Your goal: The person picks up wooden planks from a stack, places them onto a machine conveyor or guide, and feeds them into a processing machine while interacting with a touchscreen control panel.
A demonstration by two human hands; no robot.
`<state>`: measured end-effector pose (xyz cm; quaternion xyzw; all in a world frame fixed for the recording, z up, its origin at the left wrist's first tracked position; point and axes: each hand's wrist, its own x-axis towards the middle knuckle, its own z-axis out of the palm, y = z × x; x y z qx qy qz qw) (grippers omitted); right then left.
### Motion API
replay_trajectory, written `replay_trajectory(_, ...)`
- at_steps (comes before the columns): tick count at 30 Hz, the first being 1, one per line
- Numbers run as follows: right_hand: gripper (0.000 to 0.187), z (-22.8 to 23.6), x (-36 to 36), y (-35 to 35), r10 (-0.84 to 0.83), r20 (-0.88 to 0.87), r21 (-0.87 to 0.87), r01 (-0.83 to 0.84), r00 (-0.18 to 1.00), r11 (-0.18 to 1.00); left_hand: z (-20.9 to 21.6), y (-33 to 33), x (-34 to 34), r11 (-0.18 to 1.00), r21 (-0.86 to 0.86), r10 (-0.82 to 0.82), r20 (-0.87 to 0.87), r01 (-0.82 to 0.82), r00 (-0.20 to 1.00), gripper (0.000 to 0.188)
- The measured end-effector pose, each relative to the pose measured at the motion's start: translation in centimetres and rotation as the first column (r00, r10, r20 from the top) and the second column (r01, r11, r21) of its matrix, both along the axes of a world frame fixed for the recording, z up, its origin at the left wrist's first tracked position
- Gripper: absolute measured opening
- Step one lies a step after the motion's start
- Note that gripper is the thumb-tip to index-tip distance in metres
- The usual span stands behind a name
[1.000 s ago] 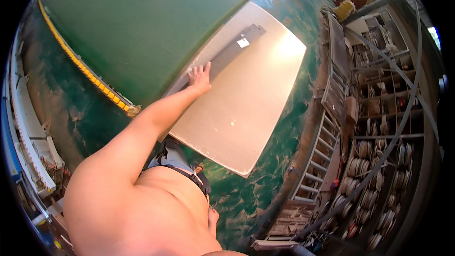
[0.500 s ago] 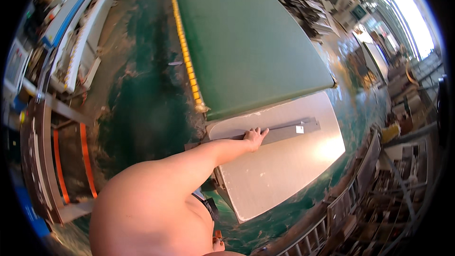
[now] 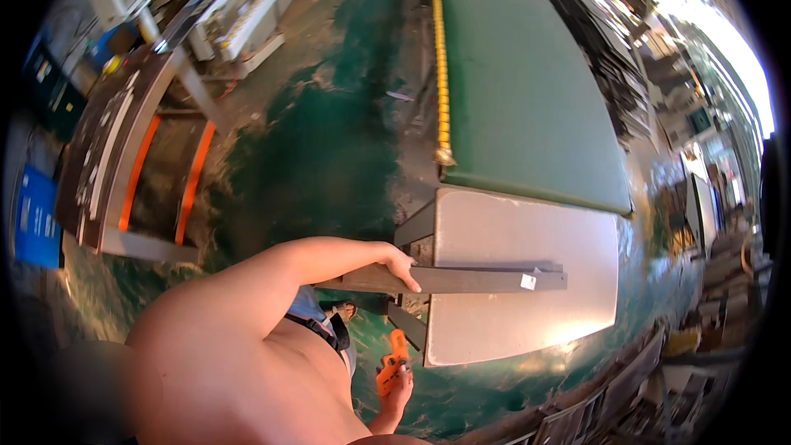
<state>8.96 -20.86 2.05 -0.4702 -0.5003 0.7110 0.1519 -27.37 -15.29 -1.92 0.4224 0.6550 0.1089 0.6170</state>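
Holding an orange tool (image 3: 397,343) in my right hand (image 3: 398,394), lower centre; left hand (image 3: 402,267) clasps the long brown board (image 3: 474,281), mid-frame, over the pale table (image 3: 519,325). Judged stiff, fairly light, tip-heavy rightward; best held nearer its middle. Green belt (image 3: 527,74) beyond, upper right

A pale tabletop (image 3: 527,227) stands over the green-stained floor (image 3: 305,148) — across it lies a long grey-brown board (image 3: 486,281), overhanging the left edge.
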Motion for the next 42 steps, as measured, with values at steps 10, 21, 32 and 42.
replay_trajectory(10, 0.044, -1.4, -6.6, 7.0, -0.381, -0.335, -0.269, 0.300, 0.862, 0.915, -1.4, -9.8, 3.8, 0.957, 0.186, 0.224, 0.022, -0.224, 0.974, 0.104)
replay_trajectory(21, 0.061, -2.5, -15.0, -1.4, -0.354, -0.417, -0.301, 0.241, 0.837, 0.923, 8.8, -32.3, -4.1, 0.970, -0.053, 0.245, 0.252, -0.239, 0.936, 0.111)
replay_trajectory(32, 0.044, 4.1, -31.0, -15.7, -0.076, -0.402, -0.302, -0.054, 0.912, 0.952, 7.8, -51.2, -8.2, 0.852, 0.171, 0.514, -0.095, -0.494, 0.853, 0.105)
replay_trajectory(42, 0.029, 5.8, -51.9, -31.2, 0.476, -0.538, -0.332, -0.695, 0.695, 0.638, 17.4, -67.8, -5.1, 0.282, 0.092, 0.956, -0.115, -0.955, 0.272, 0.085)
